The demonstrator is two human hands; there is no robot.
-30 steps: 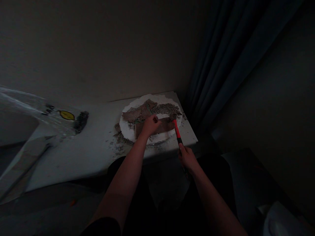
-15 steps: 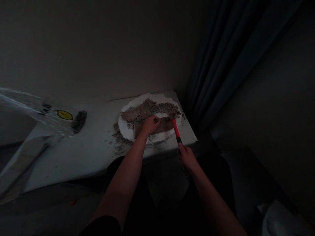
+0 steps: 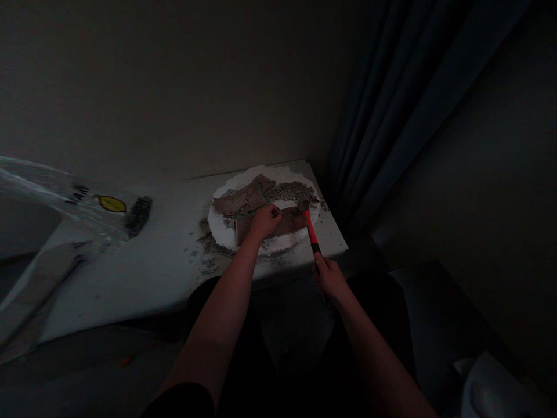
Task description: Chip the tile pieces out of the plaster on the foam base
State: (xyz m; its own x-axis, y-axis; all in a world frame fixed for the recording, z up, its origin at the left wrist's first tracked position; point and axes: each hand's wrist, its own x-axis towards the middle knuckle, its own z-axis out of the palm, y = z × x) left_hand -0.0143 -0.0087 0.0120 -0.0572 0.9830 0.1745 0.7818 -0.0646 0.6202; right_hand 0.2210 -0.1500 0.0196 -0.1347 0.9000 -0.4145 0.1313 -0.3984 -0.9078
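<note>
My right hand (image 3: 329, 277) grips the dark end of a red-handled hammer (image 3: 310, 229), whose head rests on a brown slab fragment (image 3: 290, 220) on a white round foam board (image 3: 220, 227). My left hand (image 3: 263, 221) is closed, pressing down on that same fragment beside the hammer head. More brown broken slab pieces (image 3: 238, 201) and a heap of grey crumbled grit (image 3: 292, 191) lie on the board. The light is dim.
The foam board sits at the right end of a white table (image 3: 143, 267), with debris (image 3: 208, 255) scattered at its left. A clear plastic bag with a yellow label (image 3: 112, 204) lies at the table's left. Dark curtains (image 3: 391, 128) hang at right.
Both hands, the hammer and the slab stay nearly where they were; the view has shifted slightly.
</note>
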